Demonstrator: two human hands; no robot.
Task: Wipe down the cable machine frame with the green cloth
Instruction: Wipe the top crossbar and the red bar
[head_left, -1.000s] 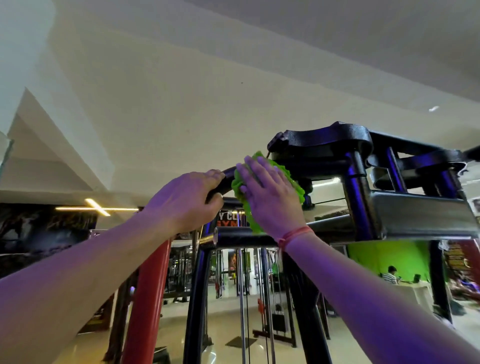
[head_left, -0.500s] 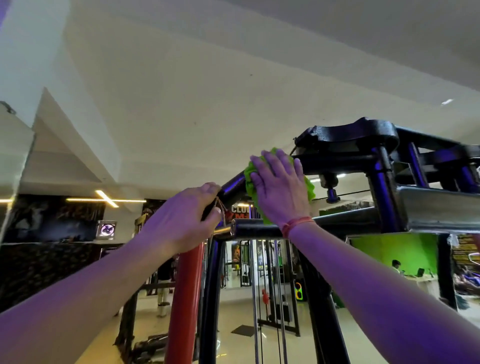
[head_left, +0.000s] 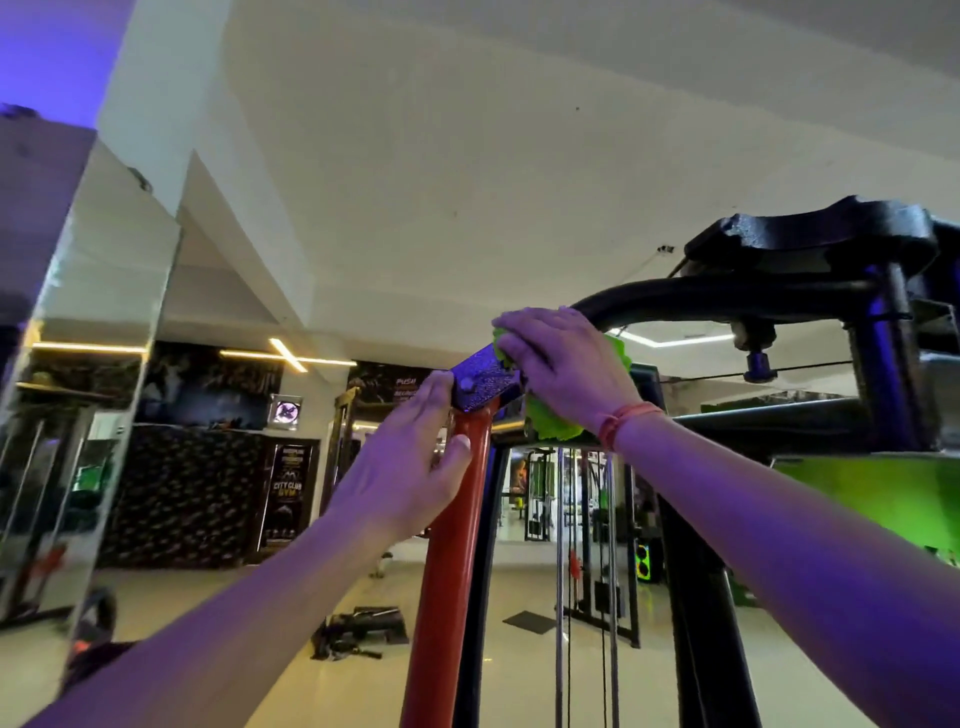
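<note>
Gym ceiling fills more of the view than 0.5 s ago, and the red post (head_left: 447, 545) has come into full sight, gripped near its top by the left hand (head_left: 400, 467). The green cloth (head_left: 556, 415) is pressed flat-fingered by the right hand (head_left: 561, 364) onto the cable machine frame (head_left: 701, 299), slid lower toward the textured plate (head_left: 480, 384).
</note>
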